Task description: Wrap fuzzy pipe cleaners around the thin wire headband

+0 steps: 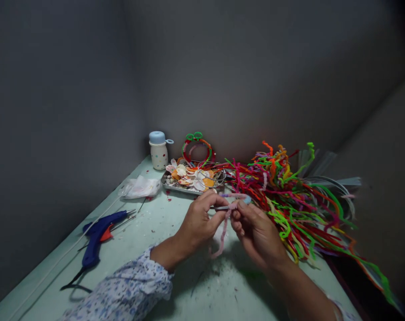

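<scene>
Blue-flowered white sleeve (122, 285) runs up to the left hand (199, 218), whose thumb and forefinger pinch narrowly on a slim grey metal shaft (222, 207) tipped pale blue. The right hand (259, 236) closes just as tightly beside it, its fingertips (237, 215) on a fuzzy pink pipe cleaner (224, 232) coiled around that shaft, with the loose tail hanging below, not yet wound. Just right of the hands spreads a tangled heap of multicoloured pipe cleaners (296, 209). Farther out on the pale green table (162, 227) lie a shallow steel tray (172, 186) of cut petal shapes (189, 174), a white plastic bag (140, 187), a blue hot-glue gun (95, 236), a dotted white bottle (159, 154) with a blue cap (156, 137), and a red-and-green pipe-cleaner ring (196, 147).
</scene>
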`<action>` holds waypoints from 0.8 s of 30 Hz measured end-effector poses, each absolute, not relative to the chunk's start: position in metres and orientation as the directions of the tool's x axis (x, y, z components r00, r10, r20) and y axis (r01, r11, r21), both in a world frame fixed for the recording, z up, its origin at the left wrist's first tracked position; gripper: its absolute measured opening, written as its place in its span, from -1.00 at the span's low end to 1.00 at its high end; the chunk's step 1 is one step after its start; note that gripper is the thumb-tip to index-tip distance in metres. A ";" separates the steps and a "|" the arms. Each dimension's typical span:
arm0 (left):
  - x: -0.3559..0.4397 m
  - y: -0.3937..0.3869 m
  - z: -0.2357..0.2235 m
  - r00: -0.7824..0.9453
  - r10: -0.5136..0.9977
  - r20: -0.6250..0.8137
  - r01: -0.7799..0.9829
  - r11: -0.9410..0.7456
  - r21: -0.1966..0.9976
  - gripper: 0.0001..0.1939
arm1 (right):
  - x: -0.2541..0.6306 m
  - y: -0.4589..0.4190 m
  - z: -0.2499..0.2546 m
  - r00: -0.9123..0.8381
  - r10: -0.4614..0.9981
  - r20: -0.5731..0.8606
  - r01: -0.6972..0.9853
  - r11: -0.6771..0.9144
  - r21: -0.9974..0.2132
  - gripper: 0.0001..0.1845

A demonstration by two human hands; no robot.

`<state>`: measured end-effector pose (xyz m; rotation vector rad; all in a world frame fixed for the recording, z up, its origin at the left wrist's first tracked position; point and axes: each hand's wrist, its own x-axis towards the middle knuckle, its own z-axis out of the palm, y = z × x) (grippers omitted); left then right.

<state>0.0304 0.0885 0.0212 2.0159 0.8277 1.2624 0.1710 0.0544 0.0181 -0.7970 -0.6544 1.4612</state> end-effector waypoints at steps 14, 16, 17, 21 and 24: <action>0.029 0.089 0.013 0.240 0.698 0.675 0.127 -0.712 0.691 -0.95 | 0.170 0.054 0.017 0.025 0.992 -0.126 -0.640 -0.081 -0.764 -0.76; 0.029 0.089 0.013 0.242 0.697 0.675 0.130 -0.712 0.690 -0.96 | 0.170 0.054 0.016 0.024 0.992 -0.126 -0.642 -0.082 -0.763 -0.76; 0.029 0.088 0.012 0.245 0.698 0.672 0.130 -0.711 0.691 -0.96 | 0.170 0.055 0.016 0.024 0.992 -0.126 -0.643 -0.081 -0.762 -0.77; 0.030 0.087 0.012 0.243 0.720 0.650 0.147 -0.689 0.710 -0.96 | 0.171 0.054 0.015 0.019 0.994 -0.111 -0.642 -0.073 -0.763 -0.79; 0.030 0.084 0.014 0.239 0.749 0.618 0.162 -0.658 0.735 -0.91 | 0.170 0.054 0.015 0.012 0.994 -0.104 -0.636 -0.073 -0.768 -0.80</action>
